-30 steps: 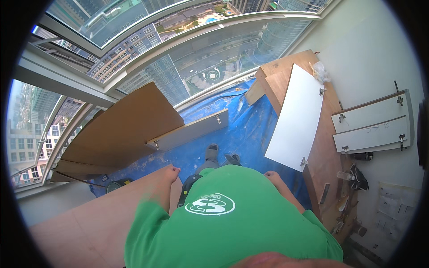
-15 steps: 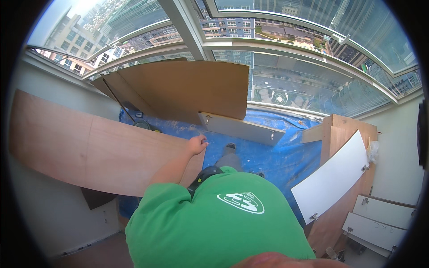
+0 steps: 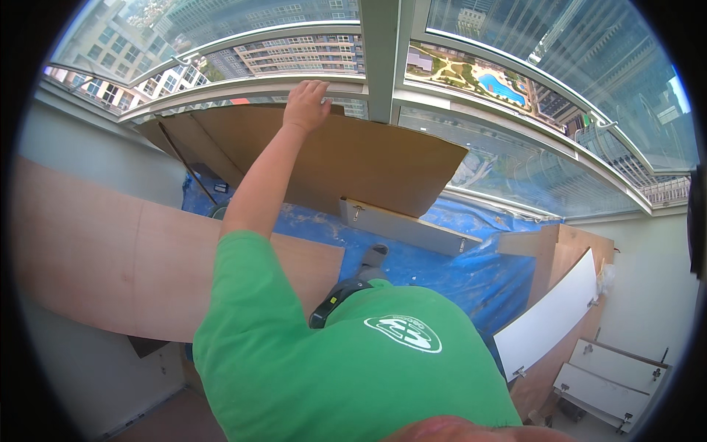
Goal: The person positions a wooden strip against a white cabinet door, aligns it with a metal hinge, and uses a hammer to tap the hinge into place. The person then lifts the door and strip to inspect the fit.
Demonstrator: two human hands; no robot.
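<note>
At upper centre, the left hand (image 3: 306, 107), fingers loosely spread and apparently empty, overlaps the top edge of the leaning brown cardboard sheet (image 3: 383, 158); the right hand is unseen. A careless tug could topple the hinged cabinet door (image 3: 405, 226) before it.

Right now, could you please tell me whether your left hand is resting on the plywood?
No, the left hand appears at the top edge of the brown sheet, beyond the plywood.

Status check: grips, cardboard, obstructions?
Left grip at top edge of cardboard, contact unclear. Right grip out of view. Cardboard tilted by window. Pale panel before its lower edge.
</note>
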